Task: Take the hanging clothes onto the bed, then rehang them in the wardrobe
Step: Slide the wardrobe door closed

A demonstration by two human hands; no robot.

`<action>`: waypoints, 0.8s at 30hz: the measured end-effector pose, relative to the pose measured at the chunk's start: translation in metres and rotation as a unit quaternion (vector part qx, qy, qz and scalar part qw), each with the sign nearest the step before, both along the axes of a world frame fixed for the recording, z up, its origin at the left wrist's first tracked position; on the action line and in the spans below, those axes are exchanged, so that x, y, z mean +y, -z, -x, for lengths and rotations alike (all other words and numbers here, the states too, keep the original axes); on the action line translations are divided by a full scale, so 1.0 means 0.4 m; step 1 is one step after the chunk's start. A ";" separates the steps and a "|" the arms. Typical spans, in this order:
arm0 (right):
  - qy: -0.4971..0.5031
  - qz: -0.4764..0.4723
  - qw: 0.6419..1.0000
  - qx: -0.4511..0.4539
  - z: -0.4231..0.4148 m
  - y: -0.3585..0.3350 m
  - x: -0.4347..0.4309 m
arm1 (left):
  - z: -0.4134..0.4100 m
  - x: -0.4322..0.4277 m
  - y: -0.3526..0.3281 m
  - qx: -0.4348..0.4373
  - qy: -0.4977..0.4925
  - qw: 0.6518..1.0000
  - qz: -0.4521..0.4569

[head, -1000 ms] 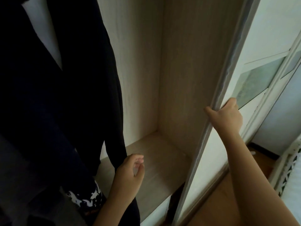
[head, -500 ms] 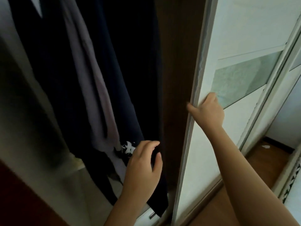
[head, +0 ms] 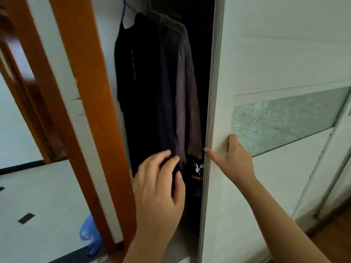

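Several dark clothes hang in the narrow wardrobe opening: a black T-shirt (head: 138, 82) on a blue hanger (head: 124, 8), a grey-brown shirt (head: 187, 95) to its right, and a dark printed garment (head: 196, 168) low behind them. My left hand (head: 159, 188) hovers in front of the lower hems with loosely curled fingers and holds nothing. My right hand (head: 233, 160) lies against the white sliding door (head: 275, 54), fingers flat on its face and thumb at its left edge. The rail and the right part of the wardrobe are hidden by the door.
An orange wooden door frame (head: 85, 73) runs diagonally just left of the wardrobe. A blue plastic bag (head: 89, 234) lies on the pale tiled floor (head: 38, 196) at its foot. The sliding door carries a frosted glass band (head: 284, 120). Wooden flooring shows at the bottom right.
The sliding door has moved left with my right hand on it, narrowing the opening to a slim gap. The view has swung left, and my left hand has risen towards the hems.
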State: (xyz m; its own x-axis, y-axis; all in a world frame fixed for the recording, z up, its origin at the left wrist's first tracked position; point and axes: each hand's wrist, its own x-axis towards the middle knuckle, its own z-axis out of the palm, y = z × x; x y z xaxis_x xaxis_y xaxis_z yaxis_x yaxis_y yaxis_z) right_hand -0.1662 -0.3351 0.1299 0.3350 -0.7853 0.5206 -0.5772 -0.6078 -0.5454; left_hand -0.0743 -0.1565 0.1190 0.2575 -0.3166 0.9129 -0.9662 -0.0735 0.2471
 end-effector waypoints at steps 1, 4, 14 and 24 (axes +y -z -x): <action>-0.011 -0.002 1.000 -0.002 -0.013 -0.001 0.022 | -0.012 0.017 -0.003 -0.007 -0.019 1.000 0.018; -0.045 -0.001 0.999 -0.006 -0.043 -0.002 0.084 | -0.045 0.068 -0.009 -0.004 -0.078 0.995 0.062; -0.147 0.018 0.989 -0.002 -0.114 -0.005 0.220 | -0.130 0.151 -0.002 0.217 -0.056 0.974 0.023; -0.197 0.005 0.980 0.023 -0.156 -0.008 0.278 | -0.151 0.140 0.023 0.303 0.044 0.952 0.017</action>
